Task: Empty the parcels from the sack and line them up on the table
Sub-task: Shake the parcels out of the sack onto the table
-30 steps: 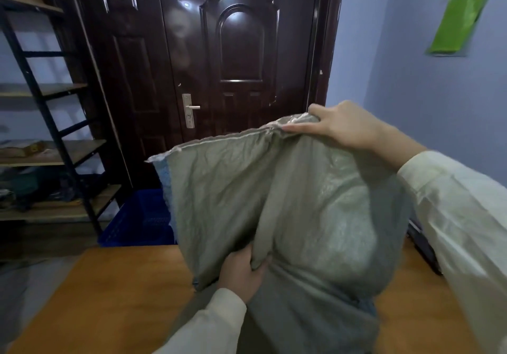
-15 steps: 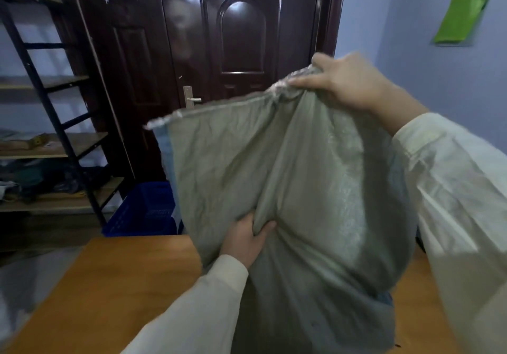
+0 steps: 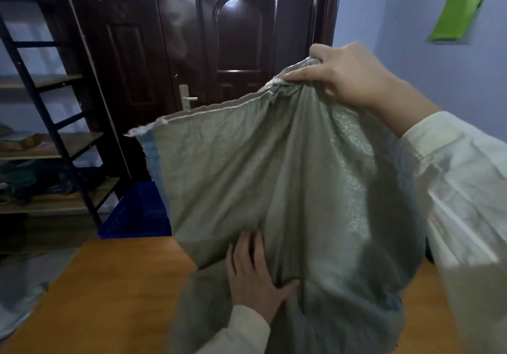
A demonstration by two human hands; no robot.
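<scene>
A large grey-green woven sack [image 3: 263, 178] hangs above the orange wooden table [image 3: 109, 293], its stitched hem uppermost and its lower part bunched on the table. My right hand [image 3: 345, 76] grips a gathered corner of the hem, held high. My left hand [image 3: 252, 274] lies flat against the sack's lower front, fingers spread and straight, thumb out to the right. No parcels are visible; whatever is in the sack is hidden by the fabric.
A dark brown door [image 3: 219, 51] stands behind the table. A black-framed shelf unit [image 3: 44, 123] with wooden boards is at the left. A blue plastic crate [image 3: 137, 213] sits on the floor beyond the table's far edge. A green sheet [image 3: 461, 5] hangs on the right wall.
My right hand raised the sack's hem higher over the second. My left hand let go of the fold it was pinching and now lies flat on the fabric.
</scene>
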